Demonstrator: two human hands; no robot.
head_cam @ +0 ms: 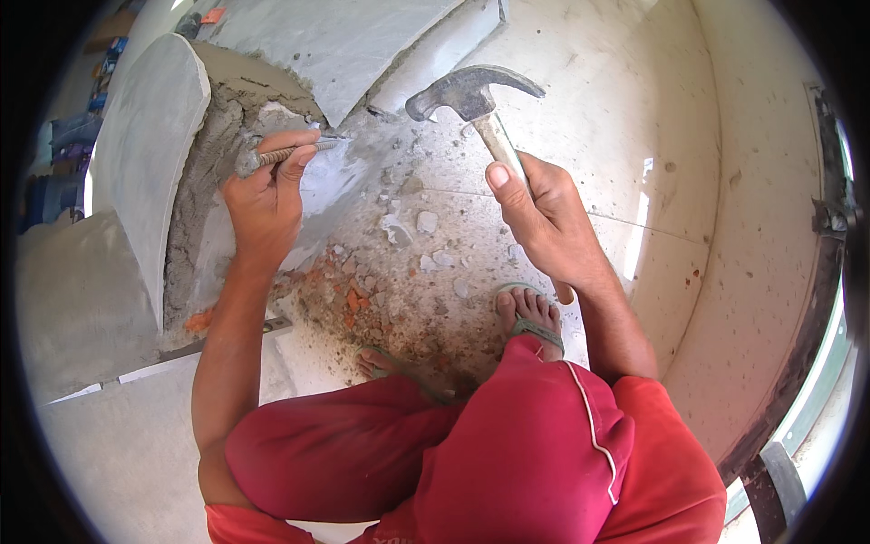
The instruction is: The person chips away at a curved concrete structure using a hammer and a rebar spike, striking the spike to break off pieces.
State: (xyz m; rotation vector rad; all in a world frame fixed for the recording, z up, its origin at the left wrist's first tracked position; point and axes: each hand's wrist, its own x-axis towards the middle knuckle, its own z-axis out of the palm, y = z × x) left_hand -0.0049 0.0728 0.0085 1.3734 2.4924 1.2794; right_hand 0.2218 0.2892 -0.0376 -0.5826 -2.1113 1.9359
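My left hand (266, 197) grips a ribbed steel rod chisel (279, 156), its battered thick end towards the left. The rod's thin end points right, at the pale plastered surface (333, 178) by the corner of a grey slab; I cannot tell whether it touches. In my right hand (544, 217) is a claw hammer (469, 95), held by its wooden handle with the thumb along it. The hammer head is raised to the right of the chisel, apart from it. Wet grey mortar (211, 156) lies behind my left hand, beside an upright grey tile (153, 136).
Broken plaster and red brick rubble (357, 292) cover the floor between my hands and feet. A sandalled foot (533, 313) stands below the hammer. A large grey slab (319, 47) comes to a point near the chisel. A spirit level (277, 325) lies partly behind my left forearm.
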